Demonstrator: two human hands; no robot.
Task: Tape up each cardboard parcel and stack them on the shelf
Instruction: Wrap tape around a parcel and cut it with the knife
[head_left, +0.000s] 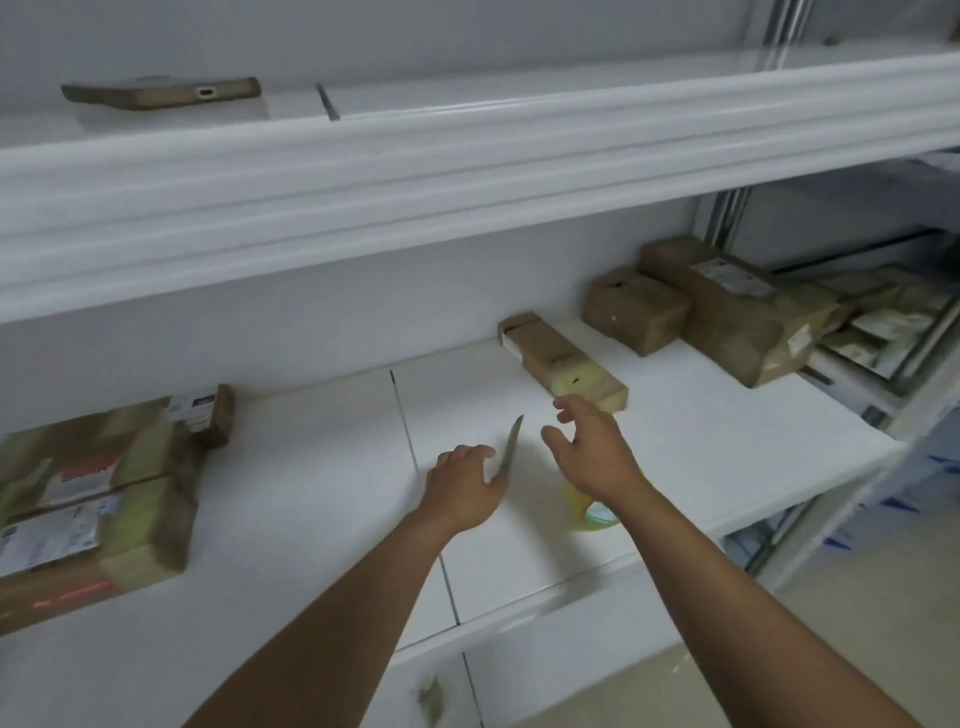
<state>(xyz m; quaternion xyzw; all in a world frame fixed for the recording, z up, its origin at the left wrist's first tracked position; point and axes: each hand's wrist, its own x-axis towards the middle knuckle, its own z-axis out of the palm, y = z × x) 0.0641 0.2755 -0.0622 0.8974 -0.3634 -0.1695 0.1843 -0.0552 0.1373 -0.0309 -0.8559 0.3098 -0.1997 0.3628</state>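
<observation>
cardboard parcels sit on a white shelf (675, 431) that fills the middle of the frame. a long narrow parcel (561, 361) lies at centre right, angled from the back wall toward the front. behind it, in the upper right, a small blocky parcel (636, 309) rests just beside a larger brown parcel (727, 317) with a white label. at the lower left, a stack of flat parcels (98, 499) with labels and yellowish tape lies near the left edge of the frame.

two bare forearms reach up from the bottom of the frame onto the shelf. the left hand (462, 486), at centre, holds a thin blade (510, 447) pinched at its lower end, the blade pointing up and to the right; the picture is blurred, so the exact kind of tool cannot be told. the right hand (592, 447), just right of centre, is released, its fingers spread and loosely bent, holding nothing, with its fingertips close to the near end of the long narrow parcel; whether they touch it cannot be told. a roll of yellowish tape (592, 512) lies on the shelf, partly hidden under the right wrist.

in the upper left of the frame, on a higher shelf (467, 150), lies a flat tan phone (161, 93). at the far right, more labelled packets (883, 322) are piled on another rack.
</observation>
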